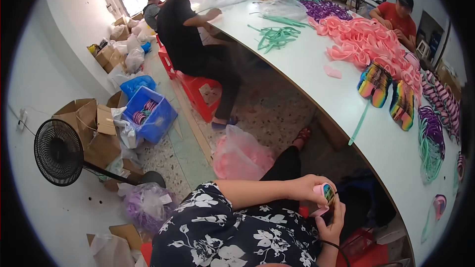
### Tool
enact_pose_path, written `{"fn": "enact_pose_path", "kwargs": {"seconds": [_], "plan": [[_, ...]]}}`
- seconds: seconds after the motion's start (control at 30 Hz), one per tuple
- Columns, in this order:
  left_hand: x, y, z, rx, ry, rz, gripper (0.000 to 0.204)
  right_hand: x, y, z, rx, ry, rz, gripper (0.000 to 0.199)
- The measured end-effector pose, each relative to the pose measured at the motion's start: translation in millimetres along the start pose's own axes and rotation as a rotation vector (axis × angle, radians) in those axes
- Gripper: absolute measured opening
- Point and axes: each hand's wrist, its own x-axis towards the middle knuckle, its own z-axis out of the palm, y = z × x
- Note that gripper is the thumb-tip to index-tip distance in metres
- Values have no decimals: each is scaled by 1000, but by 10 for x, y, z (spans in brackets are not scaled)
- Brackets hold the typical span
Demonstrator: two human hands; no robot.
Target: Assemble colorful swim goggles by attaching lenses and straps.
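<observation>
Above my lap, beside the table's edge, I hold a pink band (320,211) with a shiny rainbow-coloured piece (327,194) at its upper end. My left hand (308,190) closes round the upper part, with its fingers curled on the pink material. Below and to the right, my right hand (333,221) pinches the band's side and lower part. Fingers partly cover the thing, so its full shape is hidden. On the table nearby lie rainbow-coloured shiny pieces (374,85), one with a mint-green strip (359,122) under it.
The long white table (316,76) curves along my right, bearing a heap of pink bands (371,42), purple and green strips (431,136) and striped ones. A person in black sits on a red stool (200,94). Leftward stand a fan (58,152), cardboard boxes and a blue crate (161,118).
</observation>
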Motion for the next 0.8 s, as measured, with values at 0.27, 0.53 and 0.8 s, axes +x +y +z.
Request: {"fn": "enact_pose_path", "kwargs": {"seconds": [0.27, 0.53, 0.8], "plan": [[15, 14, 8, -202, -26, 0, 50, -91, 43, 37, -77, 151, -54, 79], [14, -76, -54, -204, -59, 0, 52, -18, -40, 40, -78, 141, -86, 73], [-78, -55, 51, -366, 85, -96, 57, -24, -124, 41, -248, 190, -125, 73]]}}
